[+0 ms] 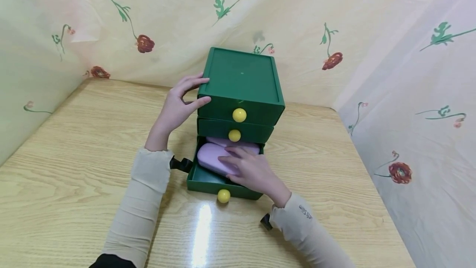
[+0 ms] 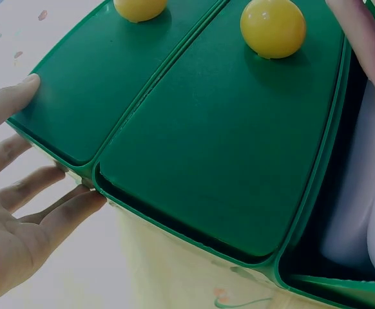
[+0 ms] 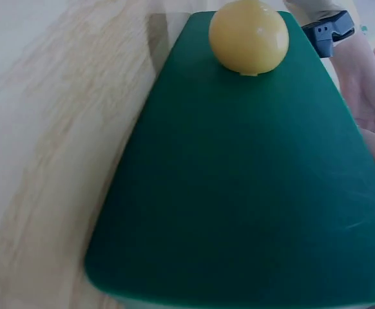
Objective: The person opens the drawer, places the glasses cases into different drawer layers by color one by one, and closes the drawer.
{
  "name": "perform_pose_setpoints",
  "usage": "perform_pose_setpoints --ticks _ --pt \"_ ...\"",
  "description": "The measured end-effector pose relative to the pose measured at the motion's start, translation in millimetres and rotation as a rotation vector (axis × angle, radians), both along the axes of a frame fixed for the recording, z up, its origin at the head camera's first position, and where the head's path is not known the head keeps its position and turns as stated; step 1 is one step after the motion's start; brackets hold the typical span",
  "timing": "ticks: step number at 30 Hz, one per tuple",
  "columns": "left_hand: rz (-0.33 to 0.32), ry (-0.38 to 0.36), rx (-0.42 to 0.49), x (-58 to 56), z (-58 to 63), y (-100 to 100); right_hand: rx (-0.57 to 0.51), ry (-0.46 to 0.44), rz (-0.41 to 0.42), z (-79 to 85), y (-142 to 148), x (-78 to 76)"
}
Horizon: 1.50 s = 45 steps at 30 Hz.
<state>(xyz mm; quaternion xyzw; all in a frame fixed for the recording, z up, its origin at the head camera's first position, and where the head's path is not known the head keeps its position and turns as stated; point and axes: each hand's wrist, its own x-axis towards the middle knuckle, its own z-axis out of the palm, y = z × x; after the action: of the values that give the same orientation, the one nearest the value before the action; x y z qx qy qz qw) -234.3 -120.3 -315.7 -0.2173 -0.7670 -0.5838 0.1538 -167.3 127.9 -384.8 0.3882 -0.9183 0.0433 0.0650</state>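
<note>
A green drawer unit with yellow round knobs stands on the table, its bottom drawer pulled out. Inside that drawer lie two smooth purple oblong cases with rounded ends, the nearer case in front of the farther case. My right hand reaches over the nearer case, fingers across its top and thumb at its front edge, holding its right part. My left hand rests at the unit's upper left corner. Its thumb touches the front edge while its fairly straight fingers lie along the side.
The wood-grain table extends around the unit. Behind and beside it hangs a cream cloth with red flowers. The upper two drawers are closed, and a yellow knob juts from the pulled-out drawer. Both wrists carry black camera mounts.
</note>
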Motion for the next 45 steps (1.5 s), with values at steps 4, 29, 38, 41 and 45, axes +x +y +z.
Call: perform_pose_setpoints --ticks 4,29,38,41,45 --pt "-0.001 0.006 0.003 -0.3 -0.2 0.1 0.005 0.002 -0.013 -1.4 -0.2 -0.5" --pt "0.003 0.019 -0.002 -0.7 -0.4 0.5 -0.155 -0.069 -0.012 8.3 12.3 8.1" --pt "0.006 0.021 -0.001 -0.6 -0.9 -0.2 -0.15 -0.111 0.034 10.0 12.3 20.7" --pt "0.007 0.021 -0.006 -0.9 -1.4 -0.1 -0.139 -0.1 0.04 9.2 11.8 20.3" --pt "0.009 0.015 -0.009 -1.4 -1.4 0.4 -0.157 -0.04 0.045 9.6 12.1 16.5"
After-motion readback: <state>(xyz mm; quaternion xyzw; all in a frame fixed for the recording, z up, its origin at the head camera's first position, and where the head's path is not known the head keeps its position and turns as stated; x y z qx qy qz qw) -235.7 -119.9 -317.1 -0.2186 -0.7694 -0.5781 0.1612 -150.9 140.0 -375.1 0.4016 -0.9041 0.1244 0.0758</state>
